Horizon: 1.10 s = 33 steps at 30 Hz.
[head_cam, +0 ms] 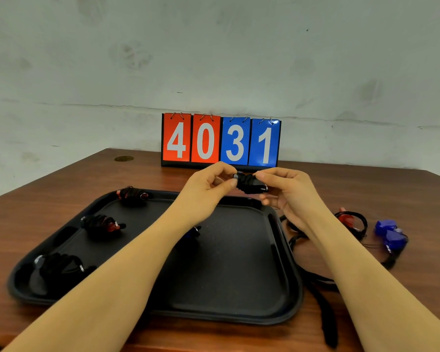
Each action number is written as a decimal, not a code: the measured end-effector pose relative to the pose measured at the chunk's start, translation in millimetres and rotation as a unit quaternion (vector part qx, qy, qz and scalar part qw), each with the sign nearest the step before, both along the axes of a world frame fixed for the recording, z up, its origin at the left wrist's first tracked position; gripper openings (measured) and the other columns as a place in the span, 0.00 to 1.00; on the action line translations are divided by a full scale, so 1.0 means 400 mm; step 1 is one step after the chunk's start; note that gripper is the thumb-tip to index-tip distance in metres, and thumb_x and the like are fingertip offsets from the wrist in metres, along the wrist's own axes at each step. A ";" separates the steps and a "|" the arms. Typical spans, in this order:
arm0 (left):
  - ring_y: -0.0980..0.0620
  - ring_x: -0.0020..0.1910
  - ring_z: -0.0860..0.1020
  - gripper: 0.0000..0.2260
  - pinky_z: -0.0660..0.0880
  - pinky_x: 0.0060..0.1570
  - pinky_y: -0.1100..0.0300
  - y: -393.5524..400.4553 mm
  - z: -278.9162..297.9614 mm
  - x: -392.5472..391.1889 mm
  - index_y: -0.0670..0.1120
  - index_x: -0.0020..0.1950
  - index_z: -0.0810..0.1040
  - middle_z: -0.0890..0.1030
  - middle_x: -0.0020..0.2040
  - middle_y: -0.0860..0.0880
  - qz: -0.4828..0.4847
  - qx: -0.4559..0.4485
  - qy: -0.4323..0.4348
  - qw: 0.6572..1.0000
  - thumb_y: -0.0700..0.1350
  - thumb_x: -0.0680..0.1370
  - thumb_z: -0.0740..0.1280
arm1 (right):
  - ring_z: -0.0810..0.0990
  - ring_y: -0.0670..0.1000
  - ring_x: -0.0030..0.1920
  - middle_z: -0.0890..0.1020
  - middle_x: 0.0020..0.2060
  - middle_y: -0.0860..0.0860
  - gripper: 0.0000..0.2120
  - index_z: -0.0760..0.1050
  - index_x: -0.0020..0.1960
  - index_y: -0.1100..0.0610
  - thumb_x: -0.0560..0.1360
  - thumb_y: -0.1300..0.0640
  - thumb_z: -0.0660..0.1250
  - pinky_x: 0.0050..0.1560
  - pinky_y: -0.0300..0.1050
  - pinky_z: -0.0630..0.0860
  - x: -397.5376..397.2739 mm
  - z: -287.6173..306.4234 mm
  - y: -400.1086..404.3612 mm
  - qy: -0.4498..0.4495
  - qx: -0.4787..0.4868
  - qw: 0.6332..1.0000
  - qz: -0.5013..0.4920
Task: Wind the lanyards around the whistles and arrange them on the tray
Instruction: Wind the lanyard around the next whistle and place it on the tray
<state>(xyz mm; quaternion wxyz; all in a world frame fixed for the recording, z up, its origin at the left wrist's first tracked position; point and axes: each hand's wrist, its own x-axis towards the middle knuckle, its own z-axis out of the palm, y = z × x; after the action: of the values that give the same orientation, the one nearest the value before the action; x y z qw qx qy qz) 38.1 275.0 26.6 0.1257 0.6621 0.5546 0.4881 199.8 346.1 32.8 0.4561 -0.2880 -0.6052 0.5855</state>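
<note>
Left hand (208, 184) fingers curled, thumb and fingertips pinching one end of a wrapped whistle (249, 183). Right hand (286, 191) pinches the other end, fingers curled round it. Whistle is held in the air between both hands, above the far edge of the tray (239, 301), just in front of the scoreboard (221, 139). Black lanyard is wound round its body; a metal ring shows at the right end, a silver bit at the left.

Tray is black, sits on the brown wooden table (48, 199). In it: three wrapped whistles down the left side – far one (134, 195) near the back rim, red showing; middle one (102, 223), red showing; near one (59, 265), dark. A fourth, blue one (194, 232), mostly hidden behind the left forearm.

Right of the tray, on the table: red whistle (347, 219) with loose black cord, two blue whistles (390, 233) touching each other further right, cords unwound. More black lanyard (325, 308) trails along the tray's right edge toward the camera.

Scoreboard reads 40 in red, 31 in blue, against the wall.
</note>
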 end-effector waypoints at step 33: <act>0.56 0.37 0.78 0.18 0.77 0.41 0.63 0.012 -0.011 0.004 0.55 0.65 0.70 0.80 0.45 0.47 -0.051 -0.017 -0.195 0.979 0.45 0.75 0.66 | 0.76 0.47 0.31 0.80 0.29 0.53 0.03 0.81 0.44 0.63 0.71 0.66 0.69 0.35 0.38 0.75 -0.017 -0.010 -0.016 0.014 0.052 0.998 0.036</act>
<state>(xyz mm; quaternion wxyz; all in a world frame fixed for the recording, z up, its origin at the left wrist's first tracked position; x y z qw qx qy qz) 39.6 280.0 22.3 0.2675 0.5796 0.4934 0.5908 193.1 339.6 28.9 0.4572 -0.2337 -0.6387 0.5730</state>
